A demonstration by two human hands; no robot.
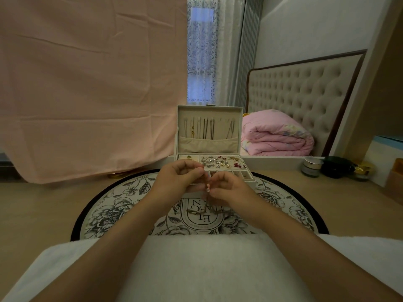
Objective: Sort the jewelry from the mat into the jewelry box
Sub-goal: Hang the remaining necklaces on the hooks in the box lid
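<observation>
a chain is held up over the mat

a thin chain (pixel 202 211) is held between the two hands, just in front of the jewelry box (pixel 237 173). its top part is pinched up high and the rest hangs almost straight down, so its long line runs up and down. its bottom end is laid in a small heap on the mat (pixel 122 192), below the hands and nearer the person.

the left hand (pixel 181 178) is curled, and the chain is pinched at its fingertips. the right hand (pixel 229 190) is curled too, and the chain is pinched a little lower down. the chain is thin and blurred there, so the exact hold cannot be told.

the box is found just past the hands. its lid (pixel 207 144) is stood upright, and other chains (pixel 206 127) are hung inside it. they are seen above and behind the hands, so the chain would likely have to be lifted up and forward. the left hand is held a bit higher and nearer the lid. small earrings (pixel 220 163) are kept in the tray below.

further out, jars (pixel 311 167) are stood on the counter (pixel 43 203) at the right, and a folded pink blanket (pixel 277 138) is seen behind.
</observation>
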